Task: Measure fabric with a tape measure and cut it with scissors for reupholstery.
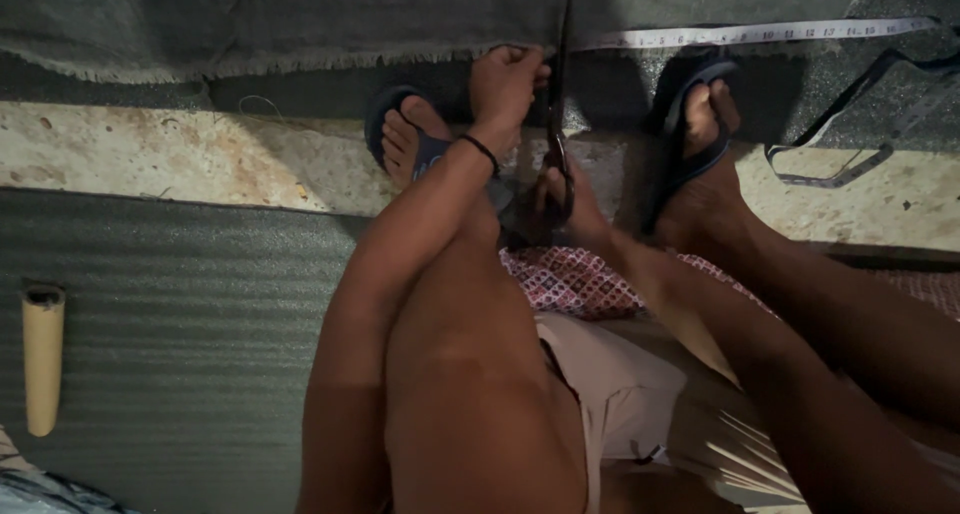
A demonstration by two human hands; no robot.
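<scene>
Two hands work at the frayed edge of a dark fabric (280, 19), far across the floor.

Going left to right: a cream tube (43, 359) lies near on the ribbed mat (170, 304); the left hand (505, 79) pinches the fabric edge; just beside it the right hand (565, 199) grips scissors (557, 124), blades pointing away. With those fingers so near the blades, a slip could nick them or skew the cut. Sandalled feet (700, 124) flank the scissors, and a measuring tape (760, 34) lies far right.
</scene>
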